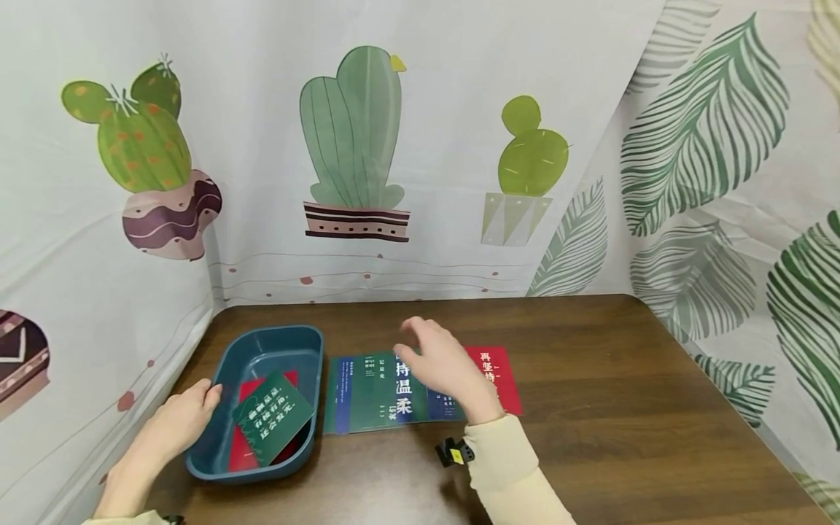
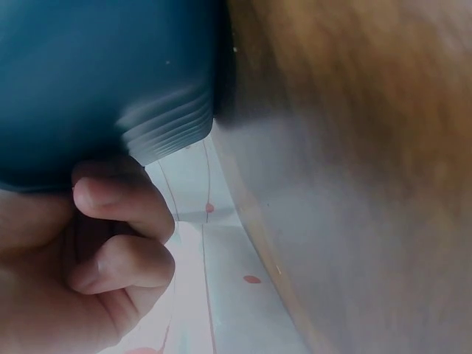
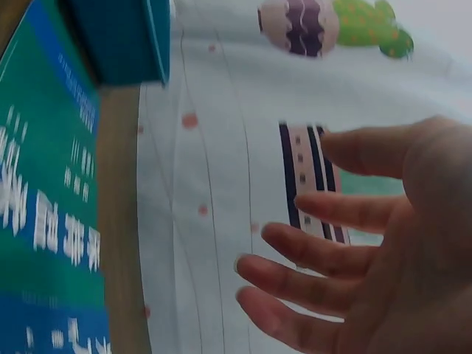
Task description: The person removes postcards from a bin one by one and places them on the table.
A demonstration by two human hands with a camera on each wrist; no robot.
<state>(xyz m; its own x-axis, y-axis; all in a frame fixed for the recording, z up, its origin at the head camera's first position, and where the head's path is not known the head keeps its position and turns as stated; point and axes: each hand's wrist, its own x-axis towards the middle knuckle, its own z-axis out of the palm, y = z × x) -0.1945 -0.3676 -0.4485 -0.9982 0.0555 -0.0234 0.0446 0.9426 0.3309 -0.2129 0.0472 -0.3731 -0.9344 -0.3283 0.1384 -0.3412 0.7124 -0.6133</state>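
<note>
On the left stands a blue plastic basin [image 1: 313, 452] with a green card [image 1: 275, 415] lying tilted over a red card [image 1: 243, 448] inside it. My left hand [image 1: 187, 415] grips the basin's left rim; the left wrist view shows curled fingers [image 2: 129, 265] under the basin's edge. Over a row of overlapping cards my right hand [image 1: 442, 361] hovers, fingers spread and nothing held. That row has green cards [image 1: 367, 401] with blue bands at left and middle, and a red card [image 1: 502, 364] at the right end. The right hand hides part of the row.
The brown wooden table [image 1: 623, 408] extends to the right of the cards. A white curtain [image 1: 453, 146] with cactus and leaf prints hangs behind the table and along its sides. A black wrist camera [image 1: 454, 453] sits by the right sleeve.
</note>
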